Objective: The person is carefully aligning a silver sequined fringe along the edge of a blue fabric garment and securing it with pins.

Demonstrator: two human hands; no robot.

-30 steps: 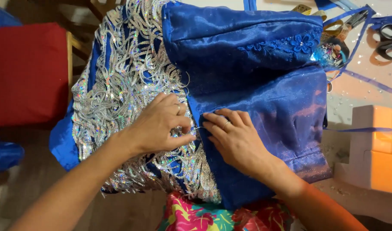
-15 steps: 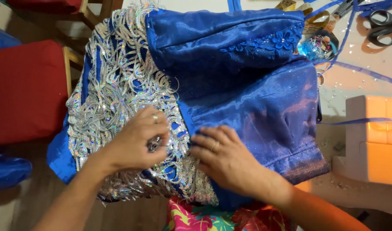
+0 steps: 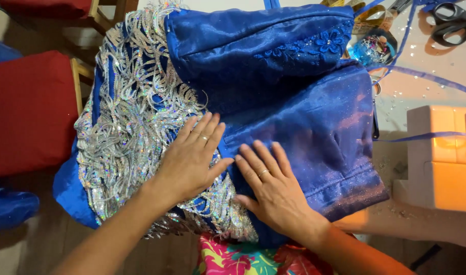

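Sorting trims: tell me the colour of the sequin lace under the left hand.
Silver, iridescent sequin lace over blue fabric, clearest in the head view.

Warm indoor light, sharp, sequins glinting

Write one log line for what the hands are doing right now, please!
left hand: flat on silver sequin trim | right hand: flat on blue satin garment | nearby: scissors, red chair cushion

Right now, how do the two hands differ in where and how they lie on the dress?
The left hand lies flat on the silver sequined part, fingers close together; the right hand lies flat on the plain blue satin part, fingers spread. The left hand sits slightly higher in the picture. Both press palm down, hold nothing, and wear a ring.
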